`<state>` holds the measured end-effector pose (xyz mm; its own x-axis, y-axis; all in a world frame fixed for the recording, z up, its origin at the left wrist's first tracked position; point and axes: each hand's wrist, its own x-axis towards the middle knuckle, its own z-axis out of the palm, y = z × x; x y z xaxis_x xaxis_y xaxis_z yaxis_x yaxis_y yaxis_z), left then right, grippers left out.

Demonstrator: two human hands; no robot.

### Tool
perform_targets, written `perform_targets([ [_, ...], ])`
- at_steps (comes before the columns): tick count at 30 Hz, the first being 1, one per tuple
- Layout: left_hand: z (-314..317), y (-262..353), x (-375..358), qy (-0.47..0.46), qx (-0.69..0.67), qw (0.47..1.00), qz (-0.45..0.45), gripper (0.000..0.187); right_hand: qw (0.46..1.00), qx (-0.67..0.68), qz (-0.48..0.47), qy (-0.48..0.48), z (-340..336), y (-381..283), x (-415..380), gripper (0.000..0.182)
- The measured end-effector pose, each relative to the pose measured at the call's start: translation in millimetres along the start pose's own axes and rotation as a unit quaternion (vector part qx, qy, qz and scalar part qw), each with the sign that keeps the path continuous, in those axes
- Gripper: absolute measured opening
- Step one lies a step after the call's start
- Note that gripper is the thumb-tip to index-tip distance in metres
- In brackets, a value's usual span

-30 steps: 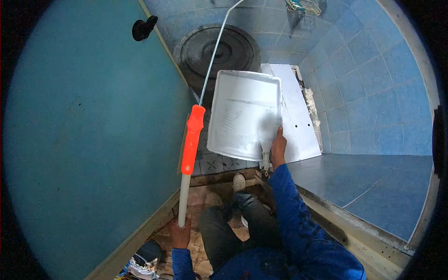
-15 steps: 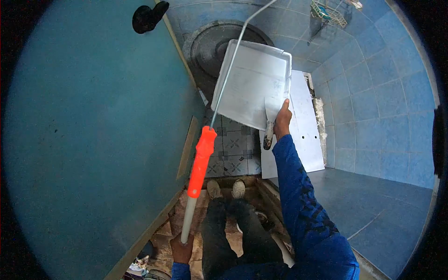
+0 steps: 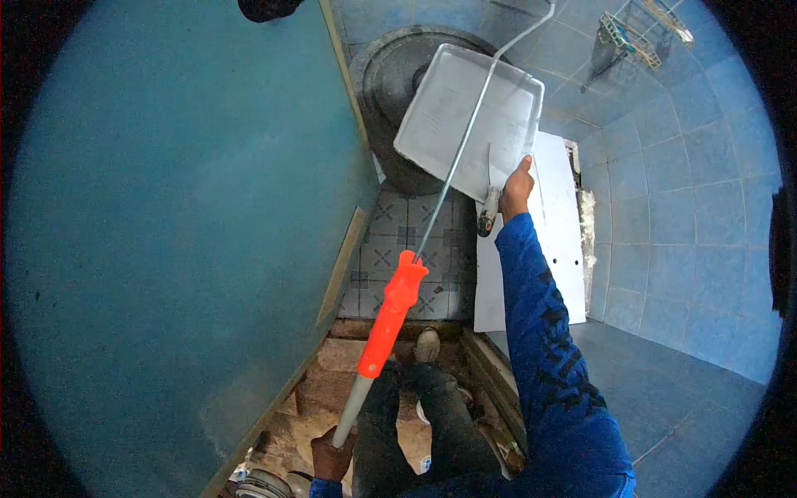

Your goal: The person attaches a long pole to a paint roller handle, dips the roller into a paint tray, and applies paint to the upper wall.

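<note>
My right hand (image 3: pixel 516 192) grips the near right corner of a white paint tray (image 3: pixel 465 116), its thumb along the rim. A scraper (image 3: pixel 490 207) with a worn handle lies at that corner beside the fingers, its blade over the tray. Low in the view, my left hand (image 3: pixel 332 456) is wrapped round the grey pole (image 3: pixel 354 407) of a roller with an orange handle (image 3: pixel 392 311). The roller's thin metal rod (image 3: pixel 465 137) runs up across the tray; its far end leaves the top edge.
Behind the tray stands a dark round lidded barrel (image 3: pixel 382 83). A teal door (image 3: pixel 183 207) fills the left. White panels (image 3: pixel 544 249) lean near the blue tiled wall (image 3: pixel 664 191). A wire rack (image 3: pixel 631 41) hangs upper right. Patterned tiles (image 3: pixel 415 224) and a raised sill lie ahead of my feet.
The roller pole has tilted rightward, with its orange handle lower and to the right. In the view, the tray and my right hand sit slightly higher and further right. One shoe has left sight.
</note>
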<state>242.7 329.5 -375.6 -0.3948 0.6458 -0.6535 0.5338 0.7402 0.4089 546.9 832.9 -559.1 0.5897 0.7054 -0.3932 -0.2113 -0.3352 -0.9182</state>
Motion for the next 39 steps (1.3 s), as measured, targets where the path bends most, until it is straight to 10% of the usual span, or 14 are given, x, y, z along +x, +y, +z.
perform_targets([
  [17,23,12,0,-0.033,-0.020,0.999,-0.017,0.029,0.989,-0.145,-0.022,0.027,16,29,77,0.082],
  [39,28,10,15,-0.040,-0.127,0.989,-0.056,0.024,0.925,-0.317,-0.206,0.025,27,10,58,0.044],
])
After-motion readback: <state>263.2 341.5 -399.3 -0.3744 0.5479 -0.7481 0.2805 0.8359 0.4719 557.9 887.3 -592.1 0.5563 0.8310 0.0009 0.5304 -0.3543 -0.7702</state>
